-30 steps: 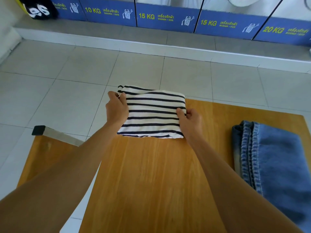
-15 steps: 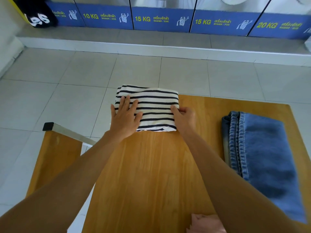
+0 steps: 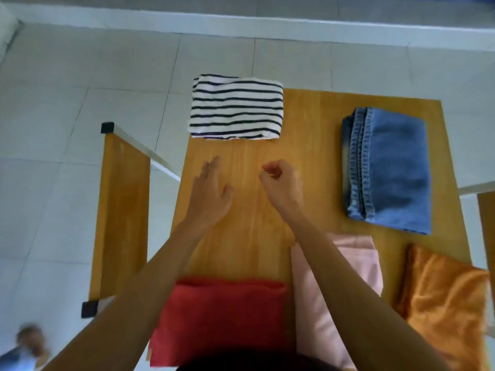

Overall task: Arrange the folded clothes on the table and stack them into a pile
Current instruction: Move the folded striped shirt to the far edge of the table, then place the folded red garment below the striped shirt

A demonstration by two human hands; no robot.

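Five folded pieces on the wooden table [image 3: 308, 145]: striped shirt [image 3: 235, 107] far-left corner, jeans [image 3: 388, 167] right edge, red cloth [image 3: 222, 317], pink cloth [image 3: 356, 261], orange cloth [image 3: 442, 298] along the near edge. Left hand [image 3: 210, 194] fingers spread, empty; right hand [image 3: 282, 187] loosely curled, empty. Pale tiled floor [image 3: 67, 129] around.

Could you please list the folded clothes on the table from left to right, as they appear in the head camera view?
Red cloth → striped shirt → pink cloth → jeans → orange cloth.
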